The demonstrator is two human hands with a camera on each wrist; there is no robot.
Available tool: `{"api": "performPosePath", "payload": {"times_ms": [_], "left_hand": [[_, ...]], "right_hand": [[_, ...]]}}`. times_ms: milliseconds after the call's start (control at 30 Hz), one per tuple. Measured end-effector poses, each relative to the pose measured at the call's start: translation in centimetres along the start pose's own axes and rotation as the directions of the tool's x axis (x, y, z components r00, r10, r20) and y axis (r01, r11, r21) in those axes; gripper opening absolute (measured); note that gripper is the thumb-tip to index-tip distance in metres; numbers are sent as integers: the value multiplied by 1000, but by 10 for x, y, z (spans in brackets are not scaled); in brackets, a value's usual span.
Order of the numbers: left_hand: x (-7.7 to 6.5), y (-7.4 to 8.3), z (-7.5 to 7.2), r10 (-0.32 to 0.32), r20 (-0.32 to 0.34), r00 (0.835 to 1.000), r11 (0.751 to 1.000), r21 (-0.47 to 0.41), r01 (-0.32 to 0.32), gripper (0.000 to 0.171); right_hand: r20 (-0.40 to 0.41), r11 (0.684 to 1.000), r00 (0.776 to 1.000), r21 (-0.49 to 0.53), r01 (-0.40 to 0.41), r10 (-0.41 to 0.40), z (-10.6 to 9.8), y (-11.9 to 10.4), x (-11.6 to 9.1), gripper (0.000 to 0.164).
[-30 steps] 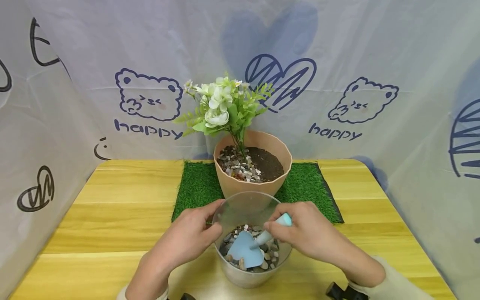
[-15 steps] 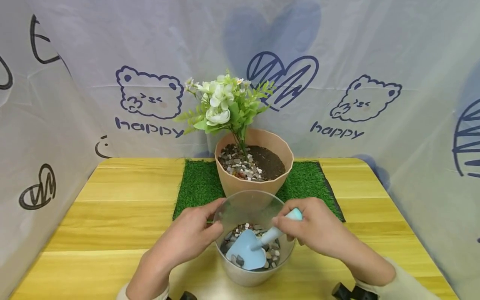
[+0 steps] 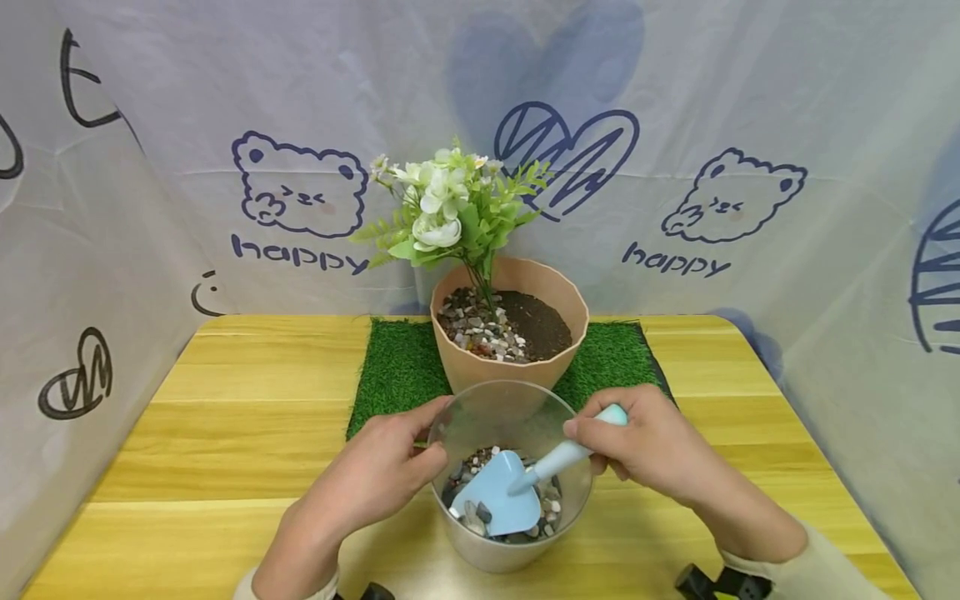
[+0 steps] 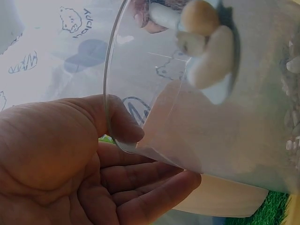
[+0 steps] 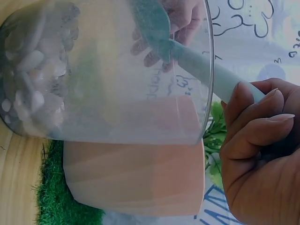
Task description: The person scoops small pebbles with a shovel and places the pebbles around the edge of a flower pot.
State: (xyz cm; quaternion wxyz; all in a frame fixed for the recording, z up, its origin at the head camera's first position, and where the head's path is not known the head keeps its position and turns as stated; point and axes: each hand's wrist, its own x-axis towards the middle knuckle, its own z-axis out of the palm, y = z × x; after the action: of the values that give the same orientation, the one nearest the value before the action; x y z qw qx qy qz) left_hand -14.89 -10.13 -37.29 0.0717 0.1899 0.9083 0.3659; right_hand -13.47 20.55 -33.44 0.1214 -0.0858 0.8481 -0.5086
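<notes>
A clear plastic bucket (image 3: 491, 557) stands on the table with pebbles (image 5: 35, 89) in its bottom. My left hand (image 3: 390, 458) holds its left rim, thumb at the edge and fingers along the outer wall. My right hand (image 3: 648, 437) grips the handle of a light blue toy shovel (image 3: 510, 500). The shovel's blade is inside the bucket, carrying a few stones (image 3: 474, 518) at its lower left. In the left wrist view the blade with its stones (image 4: 213, 61) shows through the wall, raised above the bottom layer.
Behind the bucket, a peach flowerpot (image 3: 461, 362) stands on a green grass mat (image 3: 390, 375). White artificial flowers (image 3: 438, 204) rise from it, with pebbles on its left side and bare dark soil (image 3: 543, 325) on its right. A printed cloth (image 3: 420, 75) hangs around the wooden table (image 3: 247, 417).
My right hand has moved right and slightly up, drawing the shovel's handle outward. The blade now shows higher in the bucket with stones on it. My left hand stays at the rim.
</notes>
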Motion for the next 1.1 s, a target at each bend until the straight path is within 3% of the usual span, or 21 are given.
{"api": "performPosePath", "payload": {"times_ms": [200,633,900,1100], "left_hand": [[-1,0,0,-1,9,1000,1000,-13,1,63],[-1,1,0,-6,17,1000,1000,-27,7,65],[-1,0,-1,-10,17,1000,1000,-24,11,64],[0,0,-1,-17,24,1000,1000,-21,17,64]], "right_hand": [[36,992,999,124,-22,18,-5,8,0,27],[54,959,995,268,-93,81,-9,24,-4,28],[68,942,993,315,-112,95,-11,31,-3,29],[14,947,995,308,-94,94,-11,32,-4,26]]}}
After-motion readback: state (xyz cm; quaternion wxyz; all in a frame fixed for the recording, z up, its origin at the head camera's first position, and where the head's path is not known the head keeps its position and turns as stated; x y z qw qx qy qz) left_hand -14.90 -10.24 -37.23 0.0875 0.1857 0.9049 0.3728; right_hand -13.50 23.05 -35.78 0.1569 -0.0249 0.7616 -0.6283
